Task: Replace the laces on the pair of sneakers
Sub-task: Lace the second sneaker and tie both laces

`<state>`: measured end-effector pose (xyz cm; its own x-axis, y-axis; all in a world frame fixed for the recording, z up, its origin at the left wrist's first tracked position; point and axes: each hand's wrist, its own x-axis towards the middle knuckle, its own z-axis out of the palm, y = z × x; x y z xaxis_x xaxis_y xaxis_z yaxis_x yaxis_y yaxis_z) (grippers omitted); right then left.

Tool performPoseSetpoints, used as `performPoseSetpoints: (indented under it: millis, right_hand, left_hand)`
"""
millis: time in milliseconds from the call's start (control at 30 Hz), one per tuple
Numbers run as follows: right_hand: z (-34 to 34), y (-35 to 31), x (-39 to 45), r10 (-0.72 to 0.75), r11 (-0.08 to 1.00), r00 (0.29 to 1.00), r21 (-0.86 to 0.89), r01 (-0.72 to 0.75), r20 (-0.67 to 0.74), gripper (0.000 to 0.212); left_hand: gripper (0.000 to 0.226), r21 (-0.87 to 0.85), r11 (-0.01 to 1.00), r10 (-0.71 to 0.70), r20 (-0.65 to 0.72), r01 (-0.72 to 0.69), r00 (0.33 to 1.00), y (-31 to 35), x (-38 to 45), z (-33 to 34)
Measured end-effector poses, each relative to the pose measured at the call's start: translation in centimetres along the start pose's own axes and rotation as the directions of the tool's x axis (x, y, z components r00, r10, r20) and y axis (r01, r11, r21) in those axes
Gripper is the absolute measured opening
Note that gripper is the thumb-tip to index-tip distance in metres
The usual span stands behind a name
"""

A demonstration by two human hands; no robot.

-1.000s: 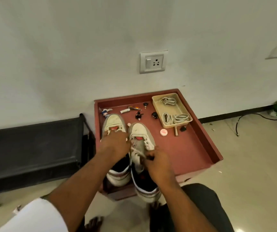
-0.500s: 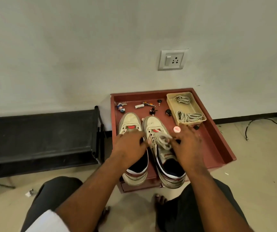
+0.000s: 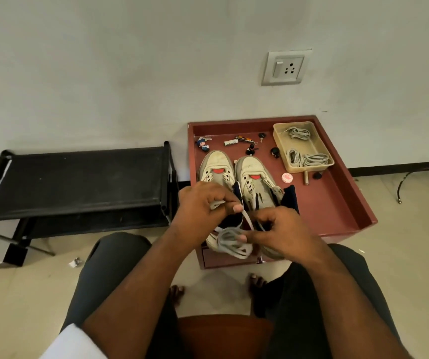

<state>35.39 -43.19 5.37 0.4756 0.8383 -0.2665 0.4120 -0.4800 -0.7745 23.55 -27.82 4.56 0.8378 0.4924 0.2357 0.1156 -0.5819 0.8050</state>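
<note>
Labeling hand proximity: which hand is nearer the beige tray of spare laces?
Right. The right hand sits below and left of the beige tray; the left hand is farther left, over the left sneaker.

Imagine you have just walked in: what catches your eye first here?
Two hands, the left hand and right hand, grip a loose grey lace above a pair of worn white sneakers. These stand on a red tray by the wall.
</note>
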Motion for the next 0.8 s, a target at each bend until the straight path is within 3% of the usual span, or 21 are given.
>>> performPoseSetpoints:
  millis: [67,167,300,367,433,500,567,600,700,767,800]
  right_hand:
    - [-0.3,0.2,-0.4,-0.032,0.995,0.999,0.089,0.033,-0.015,0.031]
    - [0.1,-0.3,-0.2,-0.091,0.943,0.996,0.321,0.092,-0.016,0.025]
    - [1.7,-0.7,0.9,-0.065,0.843,0.997,0.531,0.081,-0.049,0.009]
    - [1.8,-0.7,1.5,-0.016,0.815,0.998,0.578,0.047,-0.059,0.004]
    - [1.3,-0.5,2.1,0.03,0.823,0.994,0.567,0.034,-0.103,0.006]
    - [0.5,-0.2,2.7,0.049,0.84,0.987,0.541,0.042,-0.153,0.007]
    - [-0.5,-0.1,3.8,0.075,0.857,0.973,0.512,0.049,-0.219,0.007]
    - [-1.0,-0.2,4.6,0.077,0.874,0.964,0.483,0.058,-0.256,0.007]
    - [-2.2,-0.6,8.3,0.06,0.918,0.937,0.389,0.084,-0.343,0.006]
    - [-2.7,-0.7,11.4,0.058,0.932,0.93,0.353,0.08,-0.363,0.006]
    - [-2.8,-0.8,12.6,0.06,0.938,0.935,0.34,0.067,-0.351,0.008]
  left_hand:
    - [0.012,-0.086,0.996,0.001,0.077,0.005,0.997,0.3,-0.7,-0.3]
    - [0.005,-0.151,0.989,0.01,0.078,0.002,0.997,0.6,-0.9,-0.3]
    - [0.004,-0.216,0.976,-0.022,-0.014,0.018,1.0,0.7,-0.2,-0.6]
    - [0.01,-0.171,0.985,-0.062,-0.167,0.033,0.984,0.2,0.3,-0.8]
    - [0.008,-0.178,0.971,-0.215,-0.359,0.16,0.908,-1.1,1.2,-1.3]
    - [0.006,-0.294,0.907,-0.416,-0.515,0.301,0.75,-3.1,2.3,-2.1]
    - [0.008,-0.392,0.84,-0.543,-0.588,0.375,0.6,-5.4,3.4,-3.1]
    - [0.006,-0.386,0.82,-0.572,-0.577,0.422,0.583,-6.3,3.9,-3.5]
    - [0.01,-0.322,0.749,-0.662,-0.32,0.579,0.678,-8.6,5.7,-3.7]
    - [0.044,-0.119,0.778,-0.628,-0.142,0.617,0.765,-9.7,7.1,-3.6]
    - [0.063,0.019,0.826,-0.56,-0.08,0.563,0.824,-9.9,7.8,-3.5]
